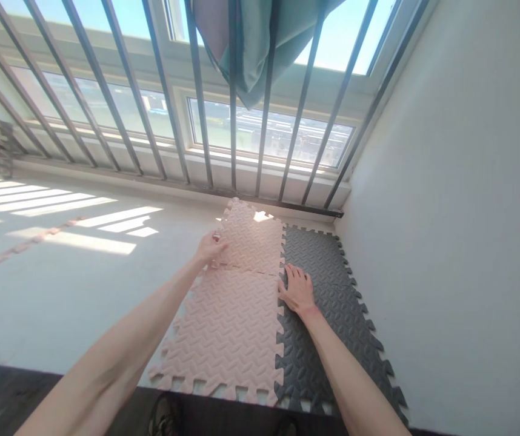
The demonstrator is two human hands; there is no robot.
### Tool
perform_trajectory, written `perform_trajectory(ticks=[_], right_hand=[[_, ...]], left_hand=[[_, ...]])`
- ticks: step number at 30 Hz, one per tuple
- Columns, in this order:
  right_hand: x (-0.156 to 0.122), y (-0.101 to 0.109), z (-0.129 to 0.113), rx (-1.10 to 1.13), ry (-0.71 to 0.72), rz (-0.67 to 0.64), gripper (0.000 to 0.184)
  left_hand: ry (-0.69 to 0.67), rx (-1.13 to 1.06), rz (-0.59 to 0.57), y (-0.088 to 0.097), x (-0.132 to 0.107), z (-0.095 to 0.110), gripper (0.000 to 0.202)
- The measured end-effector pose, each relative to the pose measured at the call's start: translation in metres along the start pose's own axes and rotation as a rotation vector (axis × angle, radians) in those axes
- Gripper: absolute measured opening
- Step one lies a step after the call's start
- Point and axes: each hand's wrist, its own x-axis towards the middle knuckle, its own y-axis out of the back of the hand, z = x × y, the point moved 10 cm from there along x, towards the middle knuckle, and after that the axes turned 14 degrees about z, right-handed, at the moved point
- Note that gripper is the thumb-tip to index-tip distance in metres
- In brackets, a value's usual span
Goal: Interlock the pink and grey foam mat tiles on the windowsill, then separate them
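Observation:
My left hand (212, 247) pinches the left edge of the far pink foam floor tile (251, 239), thumb on top and the other fingers partly hidden. That tile borders a nearer pink foam floor tile (233, 330), with a thin seam between them. Flat on the dark grey foam tiles lies my right hand (297, 287), fingers apart, close to the seam with the pink ones. A far grey tile (314, 248) and a near grey tile (333, 339) run along the right side. Toothed edges of pink and grey mesh along the middle seam.
A white wall (451, 212) rises at the right. Metal railing bars (199, 103) stand before the windows at the back, with green cloth (255, 54) hanging behind them. Pale floor (82, 290) with sunlight stripes and a pink toothed strip (28, 244) lies left. Shoes (164, 415) show below.

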Motion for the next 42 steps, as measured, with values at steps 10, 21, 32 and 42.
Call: perform_trajectory(ticks=[10, 21, 32, 42], right_hand=[[0.055, -0.011, 0.002, -0.113, 0.004, -0.176, 0.056], [0.054, -0.007, -0.005, -0.087, -0.019, -0.208, 0.055], [0.069, -0.007, 0.004, -0.149, -0.034, -0.156, 0.060], [0.124, -0.048, 0.024, -0.224, -0.025, -0.283, 0.072]], left_hand=[[-0.270, 0.344, 0.008, -0.018, 0.028, 0.075, 0.035], [0.105, -0.053, -0.300, -0.008, -0.007, 0.047, 0.052], [0.234, 0.031, -0.149, 0.010, -0.005, -0.004, 0.050], [0.097, -0.099, -0.122, -0.027, 0.037, 0.020, 0.069]])
